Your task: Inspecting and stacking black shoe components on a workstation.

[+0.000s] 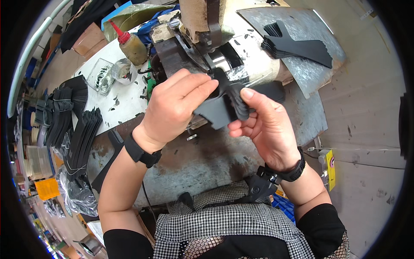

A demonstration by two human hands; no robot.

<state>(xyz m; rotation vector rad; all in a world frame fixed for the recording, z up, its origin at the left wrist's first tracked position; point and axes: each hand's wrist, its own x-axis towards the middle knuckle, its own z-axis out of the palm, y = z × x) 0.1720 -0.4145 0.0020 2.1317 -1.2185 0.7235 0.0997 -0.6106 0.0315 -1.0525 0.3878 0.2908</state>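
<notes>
My left hand is closed, its fingertips pinching the upper left edge of a flat black cut piece that looks like leather or similar sheet. On the right side of the same piece, my right hand has its thumb on top and its fingers curled beneath. The piece is bent, with wavy folds by the right thumb. It is held right in front of a bench machine with a worn cream housing and a shiny metal roller. The piece's far end lies close to the roller; whether they touch I cannot tell.
A stack of black cut pieces rests on a metal plate at the far right. Tied black bundles lie at the left. A red-tipped bottle, a glass dish and a small cup stand left of the machine.
</notes>
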